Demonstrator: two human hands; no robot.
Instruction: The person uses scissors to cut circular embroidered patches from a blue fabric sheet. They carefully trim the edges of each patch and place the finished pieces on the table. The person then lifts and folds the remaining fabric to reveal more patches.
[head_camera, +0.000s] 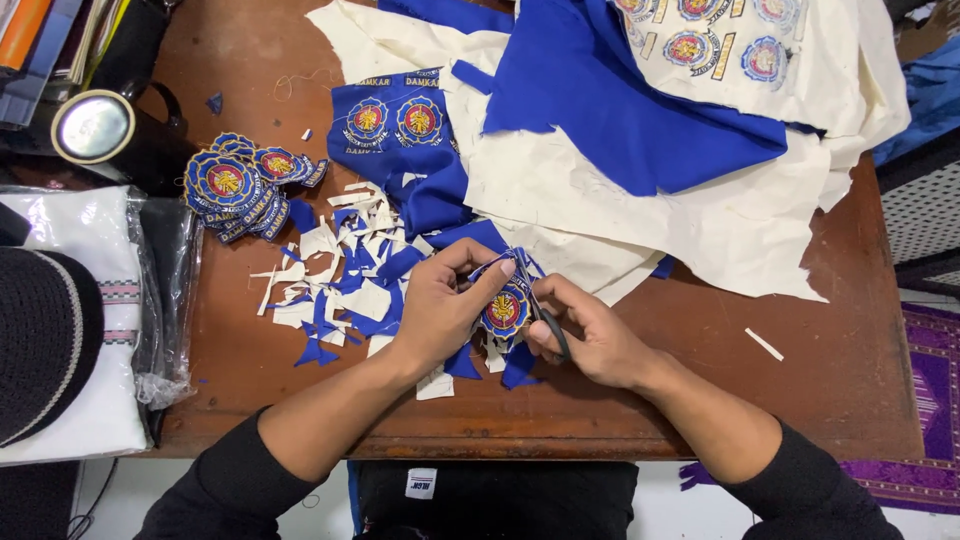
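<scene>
Scissors (545, 322) mostly hidden: only a dark handle loop and a sliver of blade show between right hand (590, 335) and round patch (505, 310). Patch's left rim covered by fingers of left hand (440, 305). Stack of finished patches (240, 185) overlaps itself; count unreadable. Blue cloth (610, 90) and cream backing (700, 210) run off top edge. Black cap (40, 340) cut by left edge. Lower patches in the embroidered sheet (400, 125) tucked under scraps.
</scene>
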